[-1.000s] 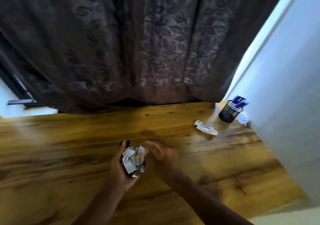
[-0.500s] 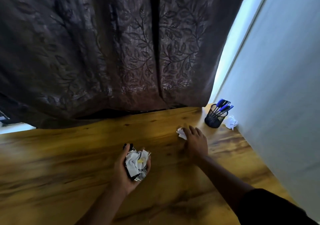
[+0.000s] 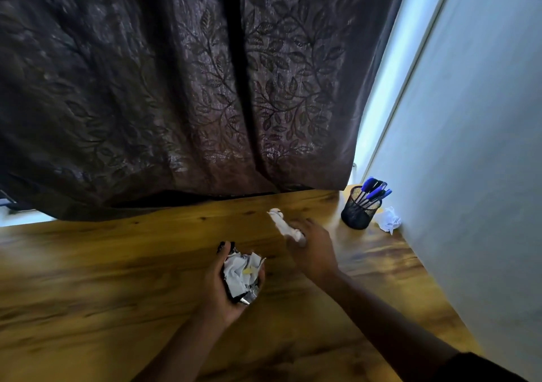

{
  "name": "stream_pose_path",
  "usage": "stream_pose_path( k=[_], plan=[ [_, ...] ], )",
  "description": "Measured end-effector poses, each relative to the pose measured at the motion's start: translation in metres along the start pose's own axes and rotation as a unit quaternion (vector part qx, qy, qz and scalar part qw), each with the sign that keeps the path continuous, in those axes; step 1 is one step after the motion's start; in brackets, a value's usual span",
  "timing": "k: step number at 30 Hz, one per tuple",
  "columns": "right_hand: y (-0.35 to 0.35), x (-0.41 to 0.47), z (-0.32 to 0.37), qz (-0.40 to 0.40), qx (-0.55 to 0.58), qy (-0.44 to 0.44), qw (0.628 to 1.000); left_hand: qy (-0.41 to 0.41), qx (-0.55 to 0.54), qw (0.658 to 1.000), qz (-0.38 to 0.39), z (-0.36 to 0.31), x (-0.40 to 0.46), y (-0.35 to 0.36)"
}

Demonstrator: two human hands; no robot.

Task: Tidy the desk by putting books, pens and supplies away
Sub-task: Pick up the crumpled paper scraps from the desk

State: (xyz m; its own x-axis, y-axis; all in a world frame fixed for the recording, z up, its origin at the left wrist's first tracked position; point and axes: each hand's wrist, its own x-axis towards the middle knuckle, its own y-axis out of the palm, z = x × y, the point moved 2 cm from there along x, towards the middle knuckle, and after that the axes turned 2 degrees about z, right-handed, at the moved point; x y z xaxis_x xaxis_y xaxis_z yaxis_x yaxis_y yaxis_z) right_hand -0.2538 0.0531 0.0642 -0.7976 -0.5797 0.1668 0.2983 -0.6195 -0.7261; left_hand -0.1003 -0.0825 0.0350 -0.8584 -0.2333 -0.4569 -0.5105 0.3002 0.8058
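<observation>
Two hands collect scrap paper above a wooden desk (image 3: 117, 287).

The left hand (image 3: 227, 286) is palm up, fingers curled around a wad of crumpled paper and foil (image 3: 242, 274). Just to its right and slightly farther away, the right hand (image 3: 312, 248) pinches one end of a twisted white paper scrap (image 3: 283, 223), which sticks out away from the person, lifted off the desk. Beyond that hand, to its right, stands a black mesh pen holder (image 3: 359, 211) with blue pens (image 3: 374, 190). A crumpled white paper ball (image 3: 389, 219) lies beside the holder, against the wall (image 3: 469, 146). A dark leaf-patterned curtain (image 3: 176, 88) hangs behind.
</observation>
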Motion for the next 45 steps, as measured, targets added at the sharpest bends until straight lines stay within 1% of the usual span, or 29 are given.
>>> stream_pose_path(
  k=[1,3,4,7,9,10,13,15,18,22,25,27,29,30,33,35,37,40,43,45],
  plan=[
    [-0.003,-0.007,0.016,0.008,0.04,-0.009,0.999,0.014,-0.002,1.0,0.006,0.004,0.001,0.005],
    [-0.004,-0.024,0.042,0.04,0.135,0.007,0.99,0.029,0.007,0.999,0.02,0.01,0.001,0.021],
    [-0.003,-0.032,0.051,0.049,0.157,0.017,0.986,0.036,0.016,0.999,0.023,0.012,0.002,0.027],
    [0.003,-0.047,0.061,0.034,0.117,0.01,0.992,0.051,0.008,0.996,0.072,0.019,0.008,0.038],
    [0.003,-0.052,0.058,0.019,0.085,-0.007,0.996,0.088,0.024,0.995,0.042,0.021,0.018,0.033],
    [0.002,-0.052,0.056,0.008,0.07,-0.021,0.997,0.094,0.043,0.994,0.032,0.022,0.019,0.033],
    [-0.003,-0.052,0.052,-0.013,0.029,-0.063,0.998,0.087,0.07,0.993,0.032,0.027,0.012,0.046],
    [-0.006,-0.05,0.047,-0.023,0.017,-0.075,0.997,0.081,0.085,0.993,0.005,0.031,0.012,0.047],
    [-0.005,-0.047,0.042,-0.034,-0.014,-0.093,0.995,0.087,0.087,0.992,-0.005,0.035,0.011,0.049],
    [0.0,-0.043,0.034,-0.026,-0.042,-0.103,0.993,0.071,0.107,0.992,-0.019,0.039,0.007,0.057],
    [0.0,-0.044,0.033,-0.034,-0.056,-0.15,0.987,0.063,0.122,0.99,-0.032,0.04,0.009,0.057],
    [-0.001,-0.043,0.032,0.003,-0.038,-0.16,0.986,0.056,0.129,0.989,-0.036,0.04,0.014,0.055],
    [0.0,-0.041,0.024,0.039,-0.004,-0.15,0.988,0.053,0.124,0.991,-0.024,0.039,0.018,0.057],
    [0.0,-0.04,0.019,0.034,0.017,-0.143,0.989,0.052,0.121,0.991,-0.018,0.039,0.021,0.058],
    [-0.009,-0.037,-0.002,-0.019,0.114,-0.098,0.988,0.037,0.144,0.989,-0.003,0.039,0.027,0.066],
    [-0.02,-0.032,-0.023,-0.058,0.12,-0.071,0.988,0.032,0.153,0.988,-0.012,0.039,0.03,0.071],
    [-0.032,-0.026,-0.051,-0.078,0.084,-0.046,0.992,0.024,0.144,0.989,-0.02,0.041,0.033,0.073],
    [-0.051,-0.013,-0.101,-0.104,0.01,0.022,0.994,0.009,0.143,0.989,-0.026,0.046,0.037,0.073],
    [-0.076,0.002,-0.14,-0.121,-0.119,0.084,0.982,0.0,0.146,0.989,-0.031,0.053,0.043,0.074],
    [-0.088,0.013,-0.156,-0.108,-0.206,0.11,0.966,-0.008,0.136,0.99,-0.029,0.057,0.045,0.076]
  ],
)
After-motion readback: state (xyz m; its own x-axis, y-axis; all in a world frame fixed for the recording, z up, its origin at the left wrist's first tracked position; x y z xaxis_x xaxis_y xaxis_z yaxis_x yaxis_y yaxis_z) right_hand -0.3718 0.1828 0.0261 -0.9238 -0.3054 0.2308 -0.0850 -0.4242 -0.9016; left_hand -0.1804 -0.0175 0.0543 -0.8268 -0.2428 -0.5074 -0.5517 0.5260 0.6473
